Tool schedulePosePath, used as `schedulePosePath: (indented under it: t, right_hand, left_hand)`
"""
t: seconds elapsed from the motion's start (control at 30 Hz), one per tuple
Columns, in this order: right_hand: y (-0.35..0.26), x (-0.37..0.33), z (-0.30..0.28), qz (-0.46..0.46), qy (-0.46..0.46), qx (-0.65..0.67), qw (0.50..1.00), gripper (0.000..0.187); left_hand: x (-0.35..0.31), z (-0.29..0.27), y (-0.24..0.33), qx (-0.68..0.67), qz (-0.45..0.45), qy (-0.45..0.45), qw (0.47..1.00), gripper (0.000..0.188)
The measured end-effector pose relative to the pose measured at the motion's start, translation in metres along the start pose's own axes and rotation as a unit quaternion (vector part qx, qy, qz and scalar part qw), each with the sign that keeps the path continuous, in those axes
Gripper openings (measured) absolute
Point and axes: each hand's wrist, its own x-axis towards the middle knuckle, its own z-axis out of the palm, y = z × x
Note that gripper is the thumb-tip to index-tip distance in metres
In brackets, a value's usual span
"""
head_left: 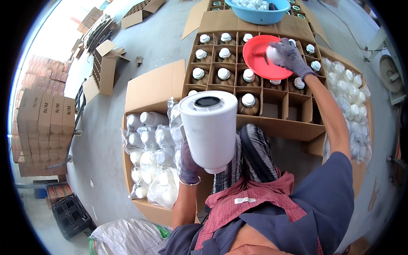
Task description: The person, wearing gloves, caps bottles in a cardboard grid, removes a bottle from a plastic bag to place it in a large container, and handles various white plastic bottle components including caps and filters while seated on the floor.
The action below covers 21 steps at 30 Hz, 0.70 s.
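Observation:
My left hand point(190, 163), in a grey glove, grips a big white plastic cylinder point(211, 136) by its left side; the fingers are mostly behind it. A dark round opening faces up at the cylinder's top, and its lower end narrows. Further off to the right, my gloved right hand point(290, 58) is closed on a white rounded object point(273, 55) over a red plastic dish point(259, 70). Small brownish pieces lie in that dish, which rests on white-capped bottles. These brown-bodied bottles point(224, 75) stand in a divided cardboard carton point(293, 134); several near compartments at its right hold none.
Open cartons of bagged white bottles stand to the left point(155, 144) and right point(350, 102). A blue basin point(257, 16) of white pieces sits beyond the divided carton. Stacked cartons point(44, 127), a black crate point(73, 216) and a white sack point(127, 238) are at the left.

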Motion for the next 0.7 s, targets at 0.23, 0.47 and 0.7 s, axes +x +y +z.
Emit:
schedulePosePath:
  t: [0.23,0.47,0.7]
  right_hand:
    - [-0.160,-0.151,-0.059,-0.358,0.272,0.073,0.890,0.056]
    - [-0.223,-0.194,0.003,-0.180,0.379,0.162,0.893,0.049]
    - [-0.231,-0.209,0.019,0.152,-0.200,0.936,0.245,0.088]
  left_hand:
    - [0.016,0.056,0.024,0.000,0.018,0.113,0.993,0.027]
    - [0.013,0.098,0.082,-0.144,0.059,0.161,0.975,0.032]
    - [0.001,0.089,0.022,-0.017,0.007,0.094,0.995,0.030]
